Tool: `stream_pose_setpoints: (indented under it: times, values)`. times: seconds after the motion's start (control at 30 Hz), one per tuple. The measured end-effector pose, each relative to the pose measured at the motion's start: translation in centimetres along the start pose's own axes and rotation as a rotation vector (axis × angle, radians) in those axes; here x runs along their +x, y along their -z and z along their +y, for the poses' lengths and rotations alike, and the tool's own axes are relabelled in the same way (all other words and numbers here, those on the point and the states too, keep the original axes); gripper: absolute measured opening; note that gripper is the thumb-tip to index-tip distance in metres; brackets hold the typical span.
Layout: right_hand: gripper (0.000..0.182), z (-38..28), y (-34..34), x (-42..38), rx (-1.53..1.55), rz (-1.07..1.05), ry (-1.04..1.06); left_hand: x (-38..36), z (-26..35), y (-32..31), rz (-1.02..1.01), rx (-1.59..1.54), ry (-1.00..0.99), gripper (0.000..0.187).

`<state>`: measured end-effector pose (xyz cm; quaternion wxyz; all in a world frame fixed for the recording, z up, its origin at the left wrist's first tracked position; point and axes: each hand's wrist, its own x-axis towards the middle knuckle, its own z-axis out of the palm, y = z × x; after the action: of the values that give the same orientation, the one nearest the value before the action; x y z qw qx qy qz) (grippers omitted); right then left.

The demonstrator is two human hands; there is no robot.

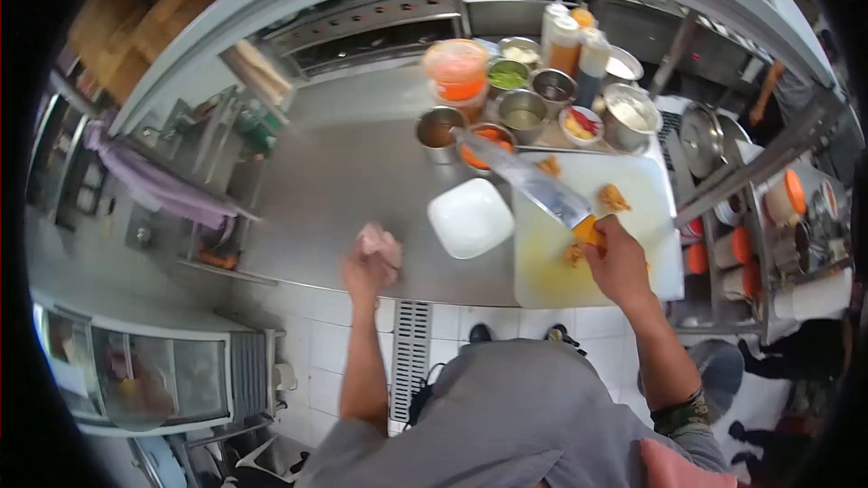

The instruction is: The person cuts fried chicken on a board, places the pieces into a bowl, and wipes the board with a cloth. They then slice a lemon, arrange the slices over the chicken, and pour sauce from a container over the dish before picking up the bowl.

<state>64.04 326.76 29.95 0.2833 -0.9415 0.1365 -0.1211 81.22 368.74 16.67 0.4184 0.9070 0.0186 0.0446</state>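
My right hand (620, 264) is wrapped round the yellow-orange handle of a large knife (542, 192). Its broad blade points up and left over the cutting board (547, 282), the tip close to the metal pots. On the pale, yellow-stained board lie a few browned, fried-looking food pieces (614, 197), one partly behind my right hand. Near the counter's front edge, my left hand (361, 273) is closed on a crumpled pinkish cloth (383, 248). Between the cloth and the board sits a white square bowl (470, 219) with nothing visible in it.
Behind the board stand a metal pot of brown liquid (441, 131), an orange-filled container (489, 146), a tub (456, 70), squeeze bottles (565, 41) and several other containers. A metal post (723, 176) rises at the right, beside shelves of lidded tubs (785, 196).
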Motion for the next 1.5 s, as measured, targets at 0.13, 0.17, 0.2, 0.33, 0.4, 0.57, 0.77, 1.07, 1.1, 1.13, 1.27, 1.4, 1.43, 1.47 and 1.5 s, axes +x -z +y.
stream_pose_setpoints:
  times: [0.13,0.17,0.2,0.33,0.4,0.57,0.77,1.07,1.1,1.13,1.27,1.4,1.43,1.47,1.5]
  values:
    - [0.03,-7.5,-5.8,2.2,0.007,-0.156,0.215,-5.5,7.9,1.9,0.136,-0.376,-0.313,0.041]
    - [0.03,-9.6,-7.1,2.7,0.009,-0.202,0.271,-6.5,10.3,1.4,0.183,-0.275,-0.42,0.046]
    - [0.029,-11.7,-8.0,2.7,-0.007,-0.249,0.357,-7.2,12.6,1.1,0.228,-0.168,-0.525,0.05]
    - [0.026,-16.6,-9.4,2.4,-0.008,-0.311,0.573,-6.2,12.9,4.2,0.411,0.132,-0.56,0.06]
    - [0.027,-17.3,-8.5,1.9,-0.015,-0.335,0.576,-3.1,5.1,6.0,0.279,-0.486,-0.209,0.046]
    - [0.031,-15.8,-8.2,1.0,0.246,-0.391,0.475,-1.6,-1.1,15.7,0.454,-0.865,0.18,0.03]
    - [0.03,-18.8,-14.8,-0.3,0.555,-0.415,0.407,-6.2,0.6,5.8,-0.323,-1.937,0.039,0.044]
    - [0.028,-1.7,-5.4,-7.0,0.554,-0.506,0.084,6.9,-4.1,10.1,-0.096,-0.906,0.168,0.05]
    - [0.025,0.5,-4.0,-8.0,0.769,-0.506,-0.071,8.1,-4.0,8.9,-0.093,-0.605,0.124,0.052]
    - [0.023,2.5,-2.4,-9.0,0.984,-0.491,-0.226,7.0,-0.2,6.6,-0.003,-0.342,0.065,0.051]
    - [0.022,8.3,3.9,-13.3,1.159,-0.162,-0.463,0.5,12.5,-4.7,-0.152,-0.084,-0.218,0.062]
    - [0.022,12.0,6.7,-16.1,1.118,0.061,-0.558,-9.5,24.0,-18.5,-0.547,0.066,-0.753,0.067]
    - [0.023,12.7,7.2,-16.7,1.091,0.083,-0.564,-10.6,25.6,-20.6,-0.534,0.171,-0.884,0.064]
    - [0.024,13.3,7.6,-17.5,1.065,0.105,-0.573,-10.3,25.8,-22.0,-0.544,0.256,-0.901,0.061]
    - [0.023,14.1,7.9,-18.5,1.049,0.109,-0.573,-9.6,25.5,-23.9,-0.552,0.342,-0.919,0.058]
